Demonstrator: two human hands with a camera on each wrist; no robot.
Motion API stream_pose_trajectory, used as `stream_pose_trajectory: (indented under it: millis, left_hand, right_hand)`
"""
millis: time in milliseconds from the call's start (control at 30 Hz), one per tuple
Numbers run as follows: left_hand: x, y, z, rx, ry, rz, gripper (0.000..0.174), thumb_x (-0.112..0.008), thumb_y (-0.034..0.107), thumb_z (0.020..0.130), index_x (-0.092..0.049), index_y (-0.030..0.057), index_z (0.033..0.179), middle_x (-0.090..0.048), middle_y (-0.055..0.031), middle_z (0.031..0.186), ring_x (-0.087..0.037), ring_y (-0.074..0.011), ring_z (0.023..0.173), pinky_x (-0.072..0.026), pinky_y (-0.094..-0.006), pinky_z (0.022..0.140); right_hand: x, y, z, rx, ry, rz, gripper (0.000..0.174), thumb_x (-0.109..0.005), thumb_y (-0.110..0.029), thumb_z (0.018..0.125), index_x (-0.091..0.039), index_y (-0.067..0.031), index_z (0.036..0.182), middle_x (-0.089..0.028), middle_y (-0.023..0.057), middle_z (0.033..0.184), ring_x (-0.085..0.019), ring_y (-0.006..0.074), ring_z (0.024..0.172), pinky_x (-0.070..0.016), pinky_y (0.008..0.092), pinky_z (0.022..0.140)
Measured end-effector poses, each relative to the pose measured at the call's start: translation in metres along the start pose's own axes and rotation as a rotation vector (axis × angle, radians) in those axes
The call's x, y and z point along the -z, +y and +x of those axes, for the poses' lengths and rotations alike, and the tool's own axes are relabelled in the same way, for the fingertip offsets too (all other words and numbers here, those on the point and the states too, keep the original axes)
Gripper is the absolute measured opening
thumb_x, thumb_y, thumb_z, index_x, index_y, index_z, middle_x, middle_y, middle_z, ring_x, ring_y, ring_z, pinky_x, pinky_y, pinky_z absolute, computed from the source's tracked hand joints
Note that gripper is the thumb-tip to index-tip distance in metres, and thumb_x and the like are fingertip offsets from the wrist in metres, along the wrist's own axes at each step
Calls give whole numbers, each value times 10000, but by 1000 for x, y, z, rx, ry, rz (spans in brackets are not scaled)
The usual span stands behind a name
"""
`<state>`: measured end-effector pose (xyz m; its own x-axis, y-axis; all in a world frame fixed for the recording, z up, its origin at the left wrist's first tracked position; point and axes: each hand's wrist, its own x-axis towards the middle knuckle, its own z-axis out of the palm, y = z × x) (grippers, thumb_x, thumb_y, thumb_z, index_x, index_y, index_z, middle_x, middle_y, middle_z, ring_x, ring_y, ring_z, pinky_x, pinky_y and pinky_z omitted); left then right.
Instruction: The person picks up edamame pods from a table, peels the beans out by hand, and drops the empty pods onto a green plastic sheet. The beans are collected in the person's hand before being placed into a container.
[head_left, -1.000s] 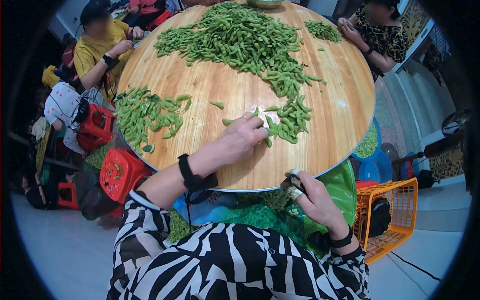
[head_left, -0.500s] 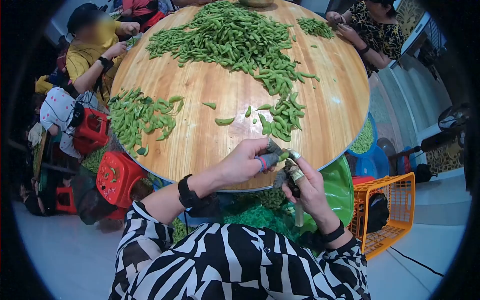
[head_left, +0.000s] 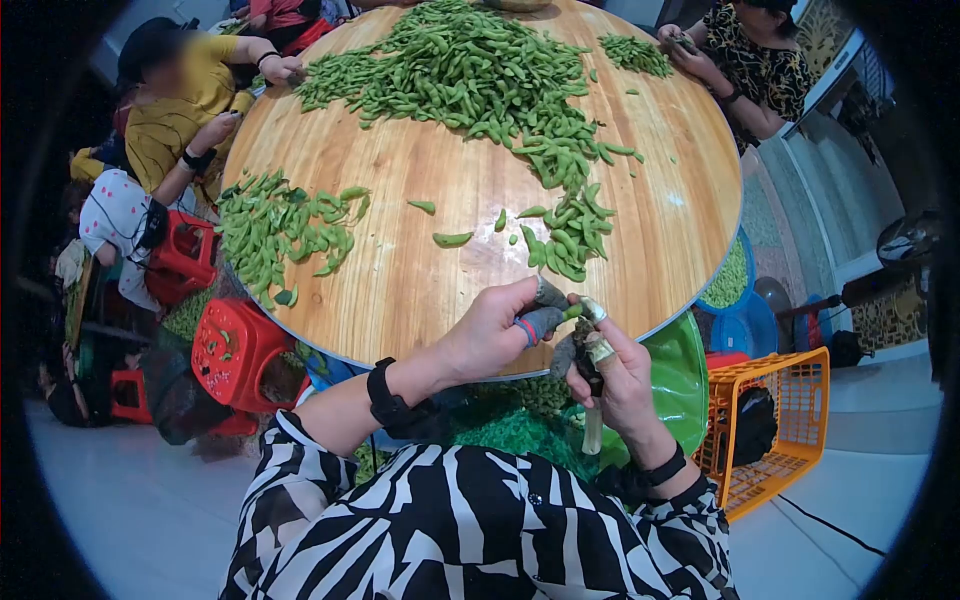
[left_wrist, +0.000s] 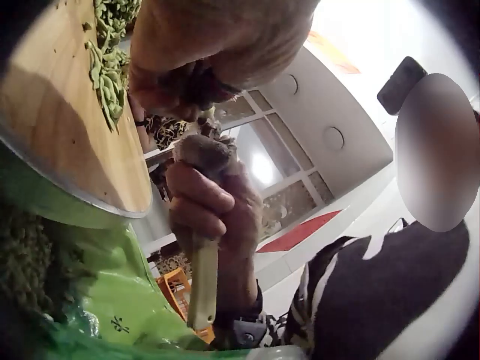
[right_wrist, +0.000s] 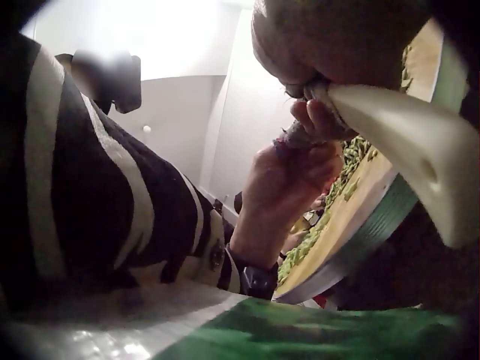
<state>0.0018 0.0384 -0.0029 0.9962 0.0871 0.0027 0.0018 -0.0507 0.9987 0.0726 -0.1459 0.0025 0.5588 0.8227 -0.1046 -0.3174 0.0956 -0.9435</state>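
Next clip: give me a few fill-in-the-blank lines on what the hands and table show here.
The left hand pinches a pod coloured ____. The right hand grips a tool whose pale handle points ____. The floor basket is coloured ____. The round table is made of ____.
Missing: green; down; orange; wood.

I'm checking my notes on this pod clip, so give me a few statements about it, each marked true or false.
The left hand pinches a green pod. True.
The right hand is empty. False: it grips a pale-handled tool.
The table is square. False: it is round.
An orange basket stands on the floor at the person's right. True.
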Motion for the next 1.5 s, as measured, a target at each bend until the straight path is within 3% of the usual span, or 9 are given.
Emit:
stream_pose_trajectory:
  millis: [600, 800, 900, 967, 1000, 1100, 1233, 1400, 1500]
  left_hand:
    - [3, -6, 1, -16, -6, -143, 241, -576, 121, 924, -598, 9, 1136, -597, 4, 856, -540, -56, 767, -459, -215, 692]
    - [17, -13, 4, 272, -255, -713, 260, -566, 157, 925, -595, 21, 1145, -607, -18, 801, -551, -48, 703, -439, -194, 612]
    - [15, -9, 5, 322, -224, -649, 248, -587, 130, 911, -596, 11, 1129, -621, -19, 811, -564, -67, 670, -465, -237, 574]
    - [7, -9, 5, -337, -29, 121, 256, -647, 72, 840, -613, 9, 1086, -602, -40, 755, -574, -147, 606, -469, -309, 535]
    - [8, -3, 4, -335, -29, 121, 256, -647, 72, 840, -613, 9, 1086, -602, -40, 755, -574, -147, 606, -469, -309, 535]
    - [10, 11, -1, -690, 92, 812, 316, -697, 36, 702, -637, 29, 1012, -508, -106, 674, -559, -295, 600, -447, -380, 541]
    - [13, 15, -7, -608, 31, 828, 259, -690, 53, 745, -638, 15, 997, -554, -114, 712, -584, -292, 630, -464, -363, 561]
    - [14, 14, -4, -313, -42, 258, 198, -661, 125, 839, -644, -11, 983, -618, -149, 780, -621, -307, 694, -482, -331, 608]
    - [12, 14, -2, -495, -8, 561, 199, -659, 131, 845, -649, -6, 989, -621, -146, 772, -620, -289, 674, -477, -328, 601]
  right_hand:
    - [1, 3, 1, 84, 20, -76, 396, -375, -76, 975, -439, -6, 1360, -525, -19, 754, -424, 38, 501, -319, 166, 437]
    - [3, -5, 0, -27, -50, 103, 389, -398, -97, 970, -453, -21, 1348, -529, 21, 727, -421, 56, 486, -323, 179, 413]
    - [4, -6, 1, -148, -9, 241, 392, -419, -116, 964, -456, -34, 1346, -530, 51, 708, -408, 68, 453, -320, 186, 392]
    - [4, -4, 2, -163, -7, 280, 397, -436, -133, 963, -451, -40, 1349, -535, 63, 708, -406, 72, 440, -323, 188, 382]
    - [4, -3, 2, -180, -6, 319, 403, -453, -150, 963, -447, -45, 1352, -541, 75, 708, -403, 77, 427, -325, 191, 371]
    - [-1, -2, 2, -229, -26, 435, 409, -465, -182, 973, -438, -44, 1356, -551, 88, 711, -407, 85, 418, -339, 193, 360]
    - [-1, 0, 3, -240, -68, 494, 417, -466, -205, 980, -428, -41, 1362, -562, 100, 720, -413, 92, 418, -347, 195, 351]
    - [0, 2, 3, -152, -135, 463, 406, -455, -202, 987, -432, -30, 1354, -567, 121, 720, -423, 89, 417, -333, 197, 353]
    - [-1, 1, 2, -136, -86, 404, 411, -459, -205, 986, -432, -27, 1355, -557, 118, 677, -427, 91, 411, -328, 198, 355]
